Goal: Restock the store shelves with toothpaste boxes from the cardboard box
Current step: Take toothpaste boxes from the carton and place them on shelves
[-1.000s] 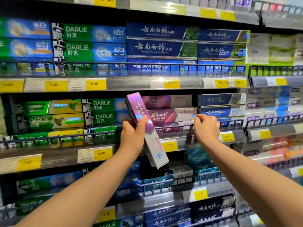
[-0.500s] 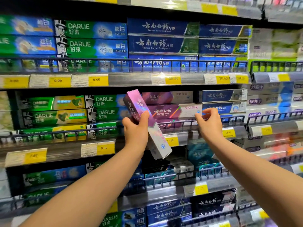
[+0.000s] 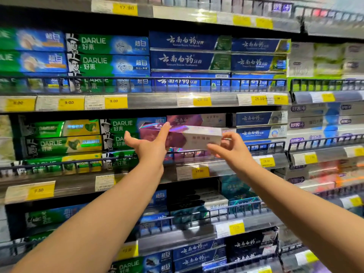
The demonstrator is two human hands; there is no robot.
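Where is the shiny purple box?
In the head view's middle, the purple box lies nearly level between the left hand and right hand, just right of the green Darlie boxes.

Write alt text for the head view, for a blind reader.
Two bare hands hold a purple-and-white toothpaste box level at a store shelf: the left hand presses it with straight fingers, the right hand pinches its end. Green Darlie boxes sit left, blue Yunnan Baiyao boxes right.
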